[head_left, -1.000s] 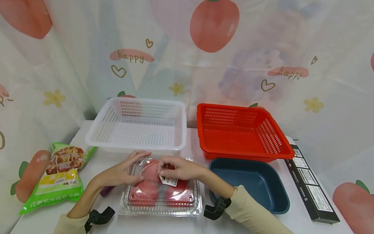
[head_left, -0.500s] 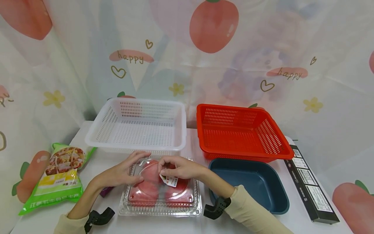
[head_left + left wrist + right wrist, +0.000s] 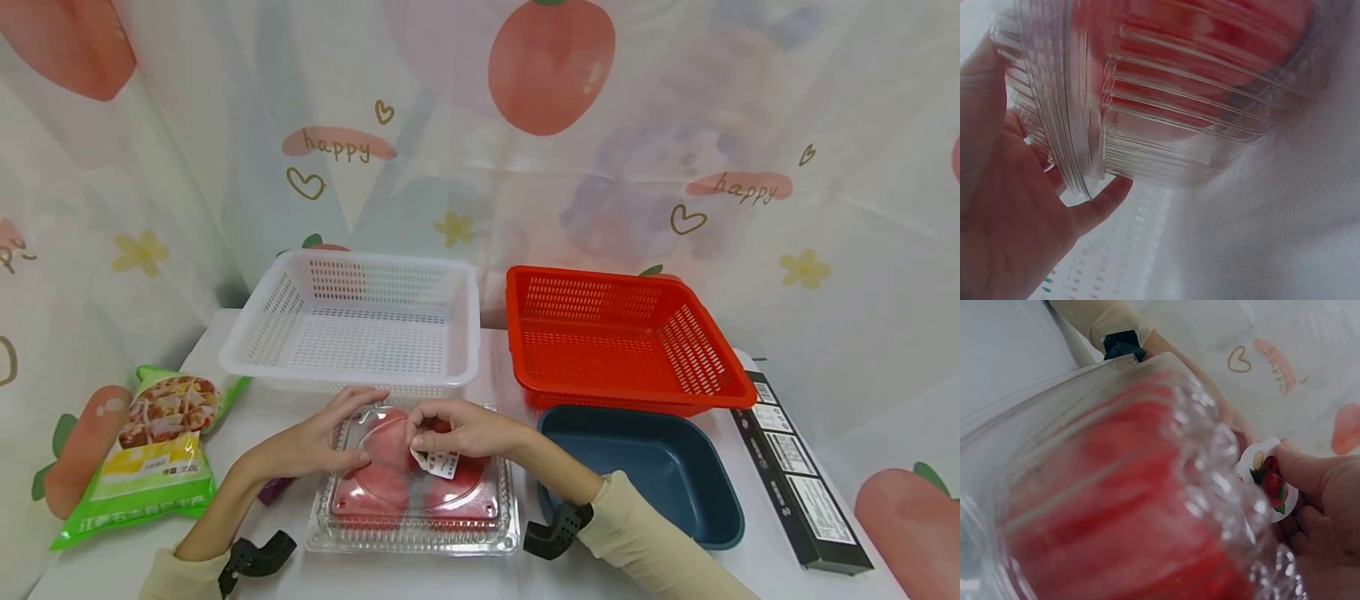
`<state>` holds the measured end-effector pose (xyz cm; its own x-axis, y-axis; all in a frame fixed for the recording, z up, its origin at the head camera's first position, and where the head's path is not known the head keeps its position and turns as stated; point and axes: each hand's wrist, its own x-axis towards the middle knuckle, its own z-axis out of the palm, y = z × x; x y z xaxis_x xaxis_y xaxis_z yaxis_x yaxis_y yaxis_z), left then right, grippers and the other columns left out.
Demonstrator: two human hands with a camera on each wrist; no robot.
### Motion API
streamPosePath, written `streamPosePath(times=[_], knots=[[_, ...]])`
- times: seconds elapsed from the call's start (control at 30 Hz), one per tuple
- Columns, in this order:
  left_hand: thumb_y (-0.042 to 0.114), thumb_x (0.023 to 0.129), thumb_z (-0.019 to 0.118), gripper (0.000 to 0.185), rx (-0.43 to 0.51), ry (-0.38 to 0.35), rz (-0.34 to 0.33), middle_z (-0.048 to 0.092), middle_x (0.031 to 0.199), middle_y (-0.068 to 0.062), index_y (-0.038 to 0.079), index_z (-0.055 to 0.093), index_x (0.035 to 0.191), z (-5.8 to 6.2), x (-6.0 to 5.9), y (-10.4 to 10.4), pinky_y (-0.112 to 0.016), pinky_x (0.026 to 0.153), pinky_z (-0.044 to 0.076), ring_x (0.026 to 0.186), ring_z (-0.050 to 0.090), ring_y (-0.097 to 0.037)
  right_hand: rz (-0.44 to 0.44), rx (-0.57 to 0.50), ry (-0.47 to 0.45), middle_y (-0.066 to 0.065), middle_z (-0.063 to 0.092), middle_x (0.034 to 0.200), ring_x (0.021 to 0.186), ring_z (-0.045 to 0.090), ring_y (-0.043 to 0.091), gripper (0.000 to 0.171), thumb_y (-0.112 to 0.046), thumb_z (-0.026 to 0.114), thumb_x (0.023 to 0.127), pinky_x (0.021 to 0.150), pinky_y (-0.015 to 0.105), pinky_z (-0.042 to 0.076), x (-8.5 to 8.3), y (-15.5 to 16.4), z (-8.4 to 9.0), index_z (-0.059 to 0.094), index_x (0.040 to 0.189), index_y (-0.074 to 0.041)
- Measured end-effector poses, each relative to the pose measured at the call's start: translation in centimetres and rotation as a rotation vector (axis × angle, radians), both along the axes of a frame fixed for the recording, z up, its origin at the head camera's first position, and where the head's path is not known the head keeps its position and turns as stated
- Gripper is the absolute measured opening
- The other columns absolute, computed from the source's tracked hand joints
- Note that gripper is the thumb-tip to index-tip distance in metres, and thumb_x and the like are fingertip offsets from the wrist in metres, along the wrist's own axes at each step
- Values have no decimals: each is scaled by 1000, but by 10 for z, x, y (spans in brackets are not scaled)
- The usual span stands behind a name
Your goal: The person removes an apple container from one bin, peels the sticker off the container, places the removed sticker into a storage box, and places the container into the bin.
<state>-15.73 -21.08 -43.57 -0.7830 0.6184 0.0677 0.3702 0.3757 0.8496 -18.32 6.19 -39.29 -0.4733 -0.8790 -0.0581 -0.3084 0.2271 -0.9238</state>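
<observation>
A clear plastic clamshell box [image 3: 412, 531] with large red round contents sits at the front middle of the table in the head view. My left hand [image 3: 303, 446] holds its left side, thumb on the lid and fingers toward the back edge. The left wrist view shows this hand [image 3: 1029, 212] around the ribbed side of the box. Over the lid, my right hand [image 3: 472, 432] pinches a white label [image 3: 438, 465] between thumb and fingers. A fruit picture shows on the label [image 3: 1267, 480] in the right wrist view, its edge lifted near the box.
Behind the box stand a white basket [image 3: 348, 372] and a red basket [image 3: 630, 397]. A dark blue basin [image 3: 720, 475] is at the right, with a long black box [image 3: 802, 492] beyond. A green food bag [image 3: 161, 462] lies left; a dark purple item [image 3: 273, 490] is partly hidden by the left wrist.
The right hand has shifted very slightly, and the pinched label shows a little differently over the lid. The left hand and the clamshell box have stayed in place.
</observation>
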Motion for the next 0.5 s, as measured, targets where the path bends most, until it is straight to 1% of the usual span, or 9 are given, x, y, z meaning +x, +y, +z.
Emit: streamPosePath(times=[0.2,0.33,0.5], knots=[[29,86,71,75,8,-2,-3,29,149,0,29,31,150,1,0,1,-67,103,35,139,31,-33,-7,-7,-12,18,61,95,84,54,6,10,-9,56,97,75,20,48,-3,-2,0,60,101,0],[29,87,70,75,13,-5,-2,29,149,0,28,31,150,2,1,1,-67,103,34,139,31,-34,-15,-11,-37,17,62,92,78,56,7,10,-7,57,96,71,20,49,-6,-3,-2,61,100,0],[28,87,70,74,10,-3,-2,29,150,0,30,31,150,2,1,1,-67,103,35,140,31,-34,-13,-19,-53,14,62,88,73,57,7,9,-6,57,96,67,20,50,-7,-3,-4,61,98,1]])
